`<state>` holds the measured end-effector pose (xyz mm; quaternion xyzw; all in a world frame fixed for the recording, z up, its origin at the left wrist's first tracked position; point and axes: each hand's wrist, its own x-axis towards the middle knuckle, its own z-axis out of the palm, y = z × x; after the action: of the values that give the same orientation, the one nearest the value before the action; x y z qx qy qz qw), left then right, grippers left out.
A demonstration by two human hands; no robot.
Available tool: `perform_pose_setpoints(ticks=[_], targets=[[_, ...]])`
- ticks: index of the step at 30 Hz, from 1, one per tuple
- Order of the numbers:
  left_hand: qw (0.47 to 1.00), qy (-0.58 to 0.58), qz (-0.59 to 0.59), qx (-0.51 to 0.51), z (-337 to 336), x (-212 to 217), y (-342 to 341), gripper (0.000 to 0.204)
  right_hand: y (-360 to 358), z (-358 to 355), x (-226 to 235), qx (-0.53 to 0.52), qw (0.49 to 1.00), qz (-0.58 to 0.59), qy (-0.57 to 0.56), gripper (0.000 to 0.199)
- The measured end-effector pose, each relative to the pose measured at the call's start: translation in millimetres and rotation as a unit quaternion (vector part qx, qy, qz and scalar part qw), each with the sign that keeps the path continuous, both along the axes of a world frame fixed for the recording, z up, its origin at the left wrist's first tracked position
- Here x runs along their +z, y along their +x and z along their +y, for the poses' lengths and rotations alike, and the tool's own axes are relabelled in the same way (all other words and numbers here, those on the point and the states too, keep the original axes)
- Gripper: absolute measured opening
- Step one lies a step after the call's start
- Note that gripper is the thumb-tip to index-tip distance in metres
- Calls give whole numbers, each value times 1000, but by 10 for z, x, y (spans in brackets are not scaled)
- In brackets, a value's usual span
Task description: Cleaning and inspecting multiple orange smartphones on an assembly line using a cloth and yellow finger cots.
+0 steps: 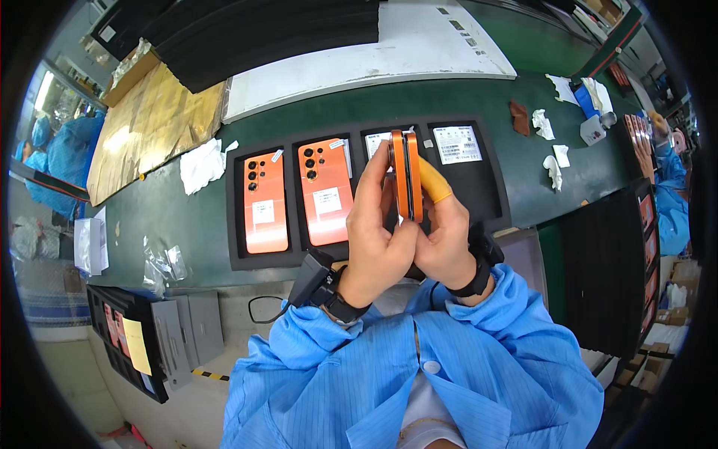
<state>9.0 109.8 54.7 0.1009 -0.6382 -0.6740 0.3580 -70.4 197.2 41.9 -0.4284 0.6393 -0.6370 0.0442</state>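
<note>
My blue jacket [321, 389] lies nearest the camera, at the lower edge. A black band [345, 308] encircles my left wrist; my right wrist also carries one. My left hand [378, 251] is clamped on the left side of two orange phones [399, 173], fingers extended along the outer face. My right hand [449, 233] is clamped on the opposite side; a yellow cot [434, 182] covers one finger. The two thumbs meet at the near end. The orange phones stand edge-on, side by side, between my hands, and block part of the black tray [258, 262] from view.

The tray rests on the green table [206, 236]. Its two left slots contain two further phones [324, 179], backs up, lenses toward the far end. The rightmost slot shows a white label [457, 144] at its far end. Left of the tray: crumpled paper [200, 170] and clear bags [161, 263]. Right: a brown cloth [519, 118].
</note>
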Motion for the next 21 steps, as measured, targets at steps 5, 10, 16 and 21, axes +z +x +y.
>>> perform_pose_setpoints(ticks=[5, 10, 16, 21], targets=[[1000, -1, 6, -13, -24, -36, -72, 75, -87, -15, -79, 18, 999, -26, 9, 62], [1000, -15, 5, -18, -58, -31, -111, 75, -107, -51, -103, 24, 997, -70, -7, 61], [996, 3, 69, -50, -196, -96, -228, 81, -179, -125, -35, 52, 995, -53, -70, 74], [989, 82, 98, -79, -226, -132, -213, 91, -241, -85, -3, 74, 988, -113, -71, 82]])
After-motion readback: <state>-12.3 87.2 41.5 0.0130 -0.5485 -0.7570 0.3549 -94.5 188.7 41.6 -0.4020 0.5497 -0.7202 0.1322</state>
